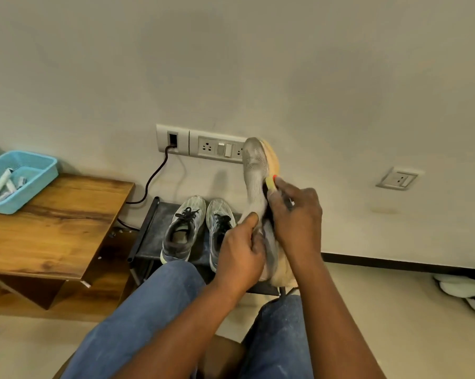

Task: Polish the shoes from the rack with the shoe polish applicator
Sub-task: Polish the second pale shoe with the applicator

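From the head camera, a grey knit sneaker with a pale orange foam sole (pixel 254 170) is held toe-up above the low black metal shoe rack (pixel 148 228), out over its right-hand end. The left hand (pixel 240 253) grips it low, near the heel and collar, thumb across the knit. The right hand (pixel 296 214) pinches a small shoe polish applicator with a yellow and red tip (pixel 271 183), pressed against the shoe's side by the sole edge.

The shoe looks light, its upper soft enough to give under pressure; the firmer heel and sole are probably the best places to hold it.

A pair of grey laced running shoes (pixel 198 228) sits on the rack, just left of the held shoe. Left of the rack stands a wooden side table (pixel 53 231) bearing a light blue plastic basket (pixel 39 170) of tubes. A white socket panel (pixel 203 144) is on the wall above the rack. Nothing blocks the strokes.
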